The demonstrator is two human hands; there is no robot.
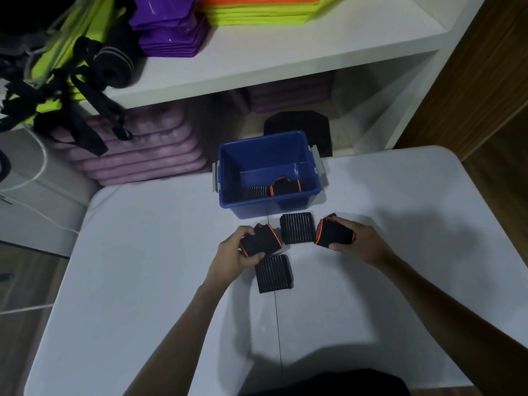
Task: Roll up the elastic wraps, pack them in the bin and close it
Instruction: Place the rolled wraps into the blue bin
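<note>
An open blue bin (228, 178) with grey side latches stands at the far edge of the white table (143, 267). Two rolled wraps lie inside it: a ribbed black one (255, 192) and a black one with orange edges (285, 186). My left hand (234, 257) grips a rolled black wrap with orange trim (261, 240). My right hand (360, 242) grips another orange-trimmed roll (334, 234). Between my hands a ribbed black roll (297, 227) lies on the table, and a second ribbed roll (273, 273) lies nearer to me.
A white shelf (285, 58) behind the table carries purple, orange and green mats, black straps and a rolled black band (113, 68). Pink cushions (143, 150) are stacked under it. A black object (297, 124) lies on the floor behind the bin.
</note>
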